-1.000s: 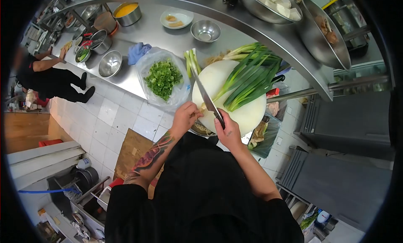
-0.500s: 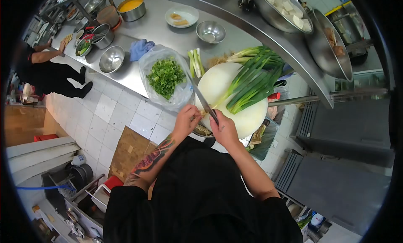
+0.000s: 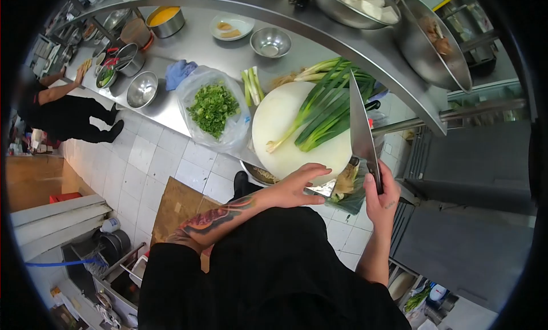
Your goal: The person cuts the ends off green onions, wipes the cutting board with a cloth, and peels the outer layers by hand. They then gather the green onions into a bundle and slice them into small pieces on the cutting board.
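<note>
My right hand (image 3: 382, 196) grips the black handle of a kitchen knife (image 3: 361, 124), its broad blade raised beyond the right edge of the round white cutting board (image 3: 279, 110). Empty, with fingers spread, my left hand (image 3: 299, 186) hovers at the board's near edge. Green onions (image 3: 325, 110) lie across the board's far right, one with its white root end pointing toward the left. Just left of the board, chopped green onion (image 3: 213, 108) fills a clear plastic bag (image 3: 191, 84). Several cut white stalks (image 3: 252, 84) rest behind the bag.
A steel bowl (image 3: 270, 42) and a plate (image 3: 231, 26) stand at the back of the counter. An overhead shelf (image 3: 251, 5) holds a bowl of white blocks (image 3: 365, 7). Below the board's right side sits a scrap bag (image 3: 351, 196). Another person (image 3: 68, 110) stands far left.
The knife has swung from the board's left side to its right, in my right hand. My left hand has opened and moved right and nearer to me. The view has shifted slightly.
</note>
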Available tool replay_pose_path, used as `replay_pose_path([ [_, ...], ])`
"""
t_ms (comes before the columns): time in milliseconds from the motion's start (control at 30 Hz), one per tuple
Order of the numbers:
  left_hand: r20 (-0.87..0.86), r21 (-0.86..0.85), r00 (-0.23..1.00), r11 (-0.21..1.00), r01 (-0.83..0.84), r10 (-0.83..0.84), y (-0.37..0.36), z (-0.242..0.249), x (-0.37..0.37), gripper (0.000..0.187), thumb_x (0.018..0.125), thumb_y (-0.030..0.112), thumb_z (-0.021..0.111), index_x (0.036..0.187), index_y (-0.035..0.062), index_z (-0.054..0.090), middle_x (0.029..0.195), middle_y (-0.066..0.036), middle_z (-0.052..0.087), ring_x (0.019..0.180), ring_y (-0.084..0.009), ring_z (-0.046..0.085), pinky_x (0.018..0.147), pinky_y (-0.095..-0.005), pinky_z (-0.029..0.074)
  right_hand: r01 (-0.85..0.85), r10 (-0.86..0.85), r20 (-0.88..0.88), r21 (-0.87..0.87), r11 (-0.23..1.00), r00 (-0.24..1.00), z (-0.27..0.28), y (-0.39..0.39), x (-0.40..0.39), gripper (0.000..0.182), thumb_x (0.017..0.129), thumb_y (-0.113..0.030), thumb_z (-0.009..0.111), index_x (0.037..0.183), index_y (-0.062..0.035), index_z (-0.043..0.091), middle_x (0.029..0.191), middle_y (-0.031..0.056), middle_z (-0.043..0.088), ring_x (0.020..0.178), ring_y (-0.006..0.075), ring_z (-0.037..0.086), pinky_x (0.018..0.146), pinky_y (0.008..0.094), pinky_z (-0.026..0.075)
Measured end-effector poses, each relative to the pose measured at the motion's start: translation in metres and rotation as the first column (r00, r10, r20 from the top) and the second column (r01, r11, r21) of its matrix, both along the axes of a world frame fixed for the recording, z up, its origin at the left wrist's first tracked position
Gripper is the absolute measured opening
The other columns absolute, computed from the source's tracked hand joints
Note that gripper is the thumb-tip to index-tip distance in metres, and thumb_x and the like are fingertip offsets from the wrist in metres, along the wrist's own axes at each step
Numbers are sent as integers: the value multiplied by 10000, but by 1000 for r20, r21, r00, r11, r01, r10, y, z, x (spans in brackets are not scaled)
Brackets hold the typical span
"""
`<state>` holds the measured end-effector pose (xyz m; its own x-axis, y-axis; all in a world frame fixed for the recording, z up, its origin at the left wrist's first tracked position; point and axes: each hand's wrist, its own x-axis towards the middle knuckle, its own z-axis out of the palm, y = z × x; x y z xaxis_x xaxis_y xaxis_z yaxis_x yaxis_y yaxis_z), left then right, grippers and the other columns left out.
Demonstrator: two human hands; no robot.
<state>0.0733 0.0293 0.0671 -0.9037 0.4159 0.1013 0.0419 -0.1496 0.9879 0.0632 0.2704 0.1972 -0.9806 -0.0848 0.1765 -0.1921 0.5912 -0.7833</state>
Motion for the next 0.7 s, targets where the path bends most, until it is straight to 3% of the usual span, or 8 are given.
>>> replay_pose_path([
  [67,-221,-233,972,972,26,-78,7,0,-15,630,921,145,827,1476,63,539,1463,-184,516,1389,-313,516,1062,-413,535,10,-10,18,15,1000,1000,-9,14,7,347,1037,-76,653,1354,62,633,931,19,686,820,70,596,739,251,506],
  [133,-568,-517,818,732,-444,96,-8,-15,-35,743,854,124,832,1518,74,502,1459,-213,510,1372,-408,495,1116,-473,482,60,-60,105,3,998,993,-38,18,17,349,1021,-103,695,1345,20,660,871,45,703,753,85,603,688,264,510],
  [267,-497,-661,836,524,-538,231,-55,-67,-54,580,855,46,770,1397,42,564,1313,-213,591,1212,-418,584,1024,-488,506,80,-57,229,-94,992,972,-119,3,38,331,1033,-140,697,1327,9,670,865,77,722,752,90,628,672,285,522],
  [333,-465,-657,855,558,-507,231,-75,-65,-47,538,856,26,758,1365,47,587,1251,-195,609,1160,-412,605,984,-481,522,18,-7,120,-93,995,993,-129,-20,35,322,1042,-166,690,1318,-1,675,835,101,713,708,117,636,672,303,529],
  [367,-423,-656,876,588,-473,233,-83,-63,-40,497,857,7,745,1333,52,610,1188,-176,627,1107,-407,625,943,-474,538,15,-5,238,-37,999,971,-123,-27,31,322,1048,-180,673,1322,-10,664,839,144,727,689,230,711,681,352,555],
  [400,-425,-658,876,587,-471,227,-91,-61,-33,497,857,7,745,1333,52,610,1188,-176,627,1107,-407,625,943,-474,538,19,-8,237,-42,999,971,-119,-35,24,322,1048,-180,673,1322,-10,664,839,144,727,689,230,711,681,352,555],
  [467,-480,-617,853,613,-493,203,-105,-57,-22,415,858,-22,735,1262,48,669,1132,-169,639,1048,-410,642,893,-473,549,-107,104,80,33,994,991,-116,-53,2,330,1039,-191,676,1318,-19,645,893,192,752,751,374,750,702,432,583],
  [700,-452,-559,835,630,-540,314,-116,-61,-17,329,845,-57,735,1165,18,734,1084,-170,646,1012,-405,656,857,-463,551,-233,242,-108,90,968,964,-81,-111,-53,298,1037,-225,660,1263,-34,623,921,214,760,789,439,735,688,505,584],
])
